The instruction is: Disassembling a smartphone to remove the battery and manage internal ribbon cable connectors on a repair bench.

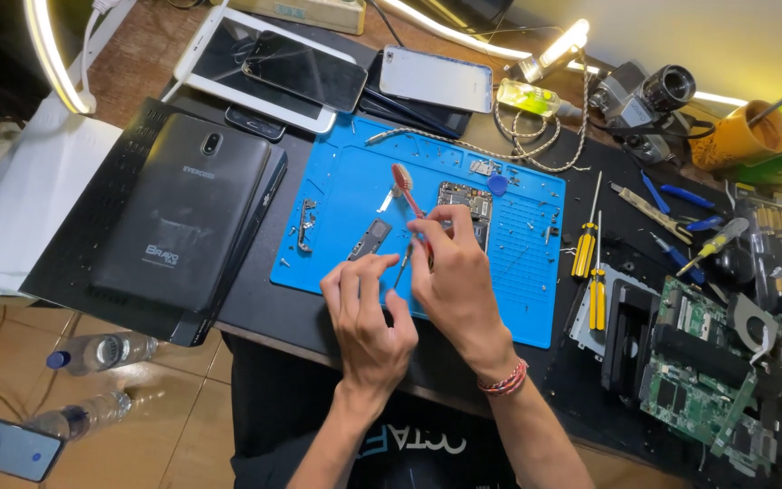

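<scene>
My right hand [457, 272] holds a red toothbrush [406, 188] by its handle, with the bristle head pointing up and away over the blue work mat [527, 281]. My left hand [368, 312] pinches a small thin metal part [402, 263] between thumb and forefinger, close against the right hand. Just beyond the hands an opened phone circuit board [463, 197] lies on the mat. A small dark metal cover [370, 237] lies to the left of the hands.
A black tablet [178, 217] lies face down at the left. Several phones and a white tablet [255, 68] sit at the back. Yellow screwdrivers [590, 263], pliers and a green laptop board [703, 380] fill the right. Bottles and a phone lie on the floor at left.
</scene>
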